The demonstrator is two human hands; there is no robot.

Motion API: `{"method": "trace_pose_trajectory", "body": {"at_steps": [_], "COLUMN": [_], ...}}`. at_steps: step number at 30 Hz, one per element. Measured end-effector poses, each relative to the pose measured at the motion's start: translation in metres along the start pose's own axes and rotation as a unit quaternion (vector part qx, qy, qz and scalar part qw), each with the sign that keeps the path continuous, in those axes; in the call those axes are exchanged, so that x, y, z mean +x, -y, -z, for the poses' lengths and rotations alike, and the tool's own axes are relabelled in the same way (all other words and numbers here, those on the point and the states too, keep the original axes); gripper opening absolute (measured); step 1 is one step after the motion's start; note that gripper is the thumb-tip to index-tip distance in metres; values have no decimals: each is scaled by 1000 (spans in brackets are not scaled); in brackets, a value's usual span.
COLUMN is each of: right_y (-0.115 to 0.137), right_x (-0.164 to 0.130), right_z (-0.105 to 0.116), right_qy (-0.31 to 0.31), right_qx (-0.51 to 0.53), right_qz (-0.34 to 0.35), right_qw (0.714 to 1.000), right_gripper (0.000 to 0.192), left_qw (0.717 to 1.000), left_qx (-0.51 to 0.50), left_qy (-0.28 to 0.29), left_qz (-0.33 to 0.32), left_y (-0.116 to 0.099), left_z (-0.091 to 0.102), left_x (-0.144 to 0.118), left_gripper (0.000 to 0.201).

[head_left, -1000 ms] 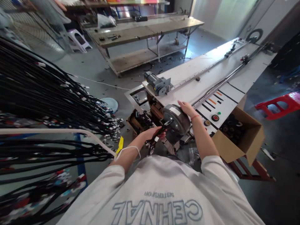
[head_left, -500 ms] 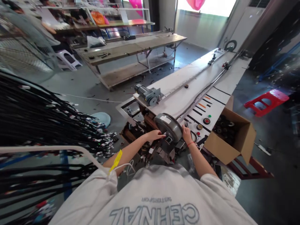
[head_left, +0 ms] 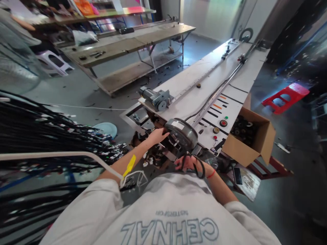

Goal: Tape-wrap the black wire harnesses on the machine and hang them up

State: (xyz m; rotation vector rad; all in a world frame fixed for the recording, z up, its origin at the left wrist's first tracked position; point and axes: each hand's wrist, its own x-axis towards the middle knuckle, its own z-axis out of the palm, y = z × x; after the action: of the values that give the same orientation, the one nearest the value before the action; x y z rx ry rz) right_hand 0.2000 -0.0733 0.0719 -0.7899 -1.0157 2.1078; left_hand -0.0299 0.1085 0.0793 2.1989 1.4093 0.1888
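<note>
A dark grey wheel [head_left: 182, 131] with a white label is mounted at the near end of the long white workbench [head_left: 189, 85]. My left hand [head_left: 157, 136] reaches to the wheel's left side, fingers stretched out against or close to its edge; whether they touch is unclear. Below the wheel, my right hand [head_left: 187, 162] is closed around a black cable [head_left: 200, 168], which loops past the fingers and over the wrist. The right wrist wears a red band. A grey motor [head_left: 154, 98] sits on the bench's left corner.
A cardboard box [head_left: 240, 149] of dark parts stands right of the bench, by a phone [head_left: 237, 175] on a stool. Bundles of black cables [head_left: 38, 129] hang at the left. Beyond are a red stool [head_left: 287, 98] and another worktable [head_left: 133, 51].
My right hand has come off the wheel's right side, moved down toward my body and now has a black cable looped in it. My left hand has shifted up and left along the wheel.
</note>
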Motion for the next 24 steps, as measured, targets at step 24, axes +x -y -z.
{"method": "trace_pose_trajectory", "body": {"at_steps": [24], "right_y": [42], "right_x": [-2], "right_z": [38], "right_qy": [-412], "right_qx": [-328], "right_qz": [-38], "right_qw": [849], "right_gripper": [53], "left_qw": [932], "left_qx": [-317], "left_qy": [145], "left_qz": [103], "left_y": [19], "left_z": [-20], "left_x": [-21], "left_gripper": [50]}}
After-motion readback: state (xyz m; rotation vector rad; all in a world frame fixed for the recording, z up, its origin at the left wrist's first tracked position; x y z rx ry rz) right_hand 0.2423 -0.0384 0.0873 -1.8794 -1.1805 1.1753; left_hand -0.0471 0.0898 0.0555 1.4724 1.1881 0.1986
